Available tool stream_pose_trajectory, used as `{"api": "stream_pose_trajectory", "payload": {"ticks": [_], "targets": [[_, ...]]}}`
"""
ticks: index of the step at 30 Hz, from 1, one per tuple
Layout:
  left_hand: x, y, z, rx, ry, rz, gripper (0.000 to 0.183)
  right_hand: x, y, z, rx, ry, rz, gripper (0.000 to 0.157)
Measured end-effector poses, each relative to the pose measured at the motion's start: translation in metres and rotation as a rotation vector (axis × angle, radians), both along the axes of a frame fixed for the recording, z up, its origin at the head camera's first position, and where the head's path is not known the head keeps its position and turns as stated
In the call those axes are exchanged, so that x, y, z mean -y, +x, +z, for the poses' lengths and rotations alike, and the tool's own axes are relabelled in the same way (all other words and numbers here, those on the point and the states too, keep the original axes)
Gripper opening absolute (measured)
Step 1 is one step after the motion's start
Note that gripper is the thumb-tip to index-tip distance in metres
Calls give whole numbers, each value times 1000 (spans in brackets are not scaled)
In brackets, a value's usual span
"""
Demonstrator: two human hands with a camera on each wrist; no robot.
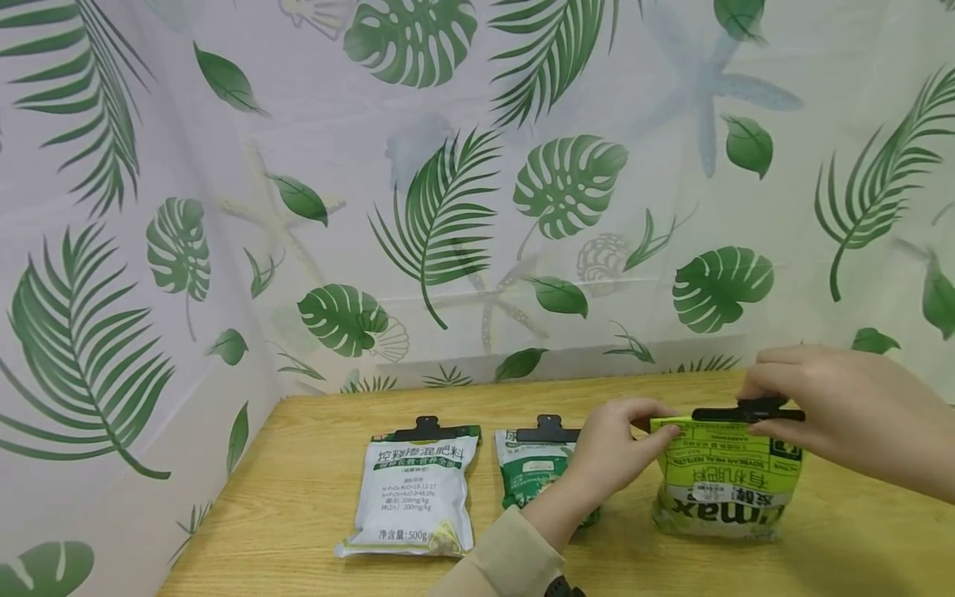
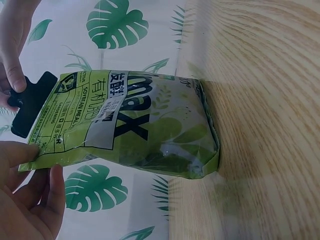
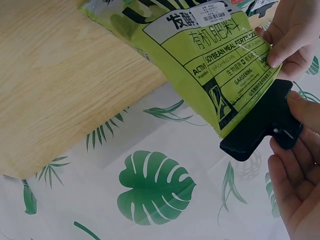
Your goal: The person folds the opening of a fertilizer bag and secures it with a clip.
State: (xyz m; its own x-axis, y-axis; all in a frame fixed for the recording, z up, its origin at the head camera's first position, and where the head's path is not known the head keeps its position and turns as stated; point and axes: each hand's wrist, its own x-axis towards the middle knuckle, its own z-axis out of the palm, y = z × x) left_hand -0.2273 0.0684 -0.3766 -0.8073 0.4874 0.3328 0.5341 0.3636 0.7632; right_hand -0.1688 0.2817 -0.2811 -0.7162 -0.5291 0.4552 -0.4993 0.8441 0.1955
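A lime-green fertilizer bag [image 1: 727, 477] stands upright at the right of the wooden table. My left hand [image 1: 615, 452] pinches its top left corner between thumb and fingers. At the other end of the top edge sits a black clip [image 1: 719, 414], reaching a little past the bag's corner. My right hand [image 1: 839, 406] grips the clip's handle with thumb and fingers. The right wrist view shows the long black bar [image 3: 257, 122] of the clip lying along the bag's top edge.
Left of the green bag lie a white fertilizer bag [image 1: 415, 493] and a smaller green-and-white bag [image 1: 525, 473], partly hidden by my left arm. Black clips [image 1: 427, 429] hold both tops. A leaf-patterned cloth [image 1: 462, 207] hangs behind the wooden table [image 1: 269, 497].
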Motion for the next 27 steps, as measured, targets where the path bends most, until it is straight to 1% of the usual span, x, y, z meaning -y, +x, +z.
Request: {"api": "stream_pose_trajectory", "payload": {"ticks": [6, 11, 12, 14, 15, 16, 19, 20, 27], "targets": [[0, -1, 0, -10, -3, 6, 17, 1, 1, 1, -38, 12, 35, 37], [-1, -1, -1, -10, 3, 12, 16, 2, 1, 1, -74, 12, 90, 38], [0, -1, -1, -10, 4, 12, 16, 2, 1, 1, -81, 14, 102, 38], [0, -1, 0, -11, 5, 11, 16, 2, 1, 1, -93, 17, 122, 30], [0, -1, 0, -12, 5, 11, 17, 2, 1, 1, -101, 20, 129, 31], [0, -1, 0, -12, 5, 10, 17, 3, 2, 2, -109, 22, 137, 37], [-1, -1, 0, -16, 5, 13, 16, 4, 3, 2, -123, 24, 150, 62], [-1, -1, 0, -16, 6, 14, 16, 5, 3, 3, -127, 23, 153, 65], [-2, -1, 0, -15, 2, 23, 16, 5, 3, 1, -147, 19, 169, 64]]}}
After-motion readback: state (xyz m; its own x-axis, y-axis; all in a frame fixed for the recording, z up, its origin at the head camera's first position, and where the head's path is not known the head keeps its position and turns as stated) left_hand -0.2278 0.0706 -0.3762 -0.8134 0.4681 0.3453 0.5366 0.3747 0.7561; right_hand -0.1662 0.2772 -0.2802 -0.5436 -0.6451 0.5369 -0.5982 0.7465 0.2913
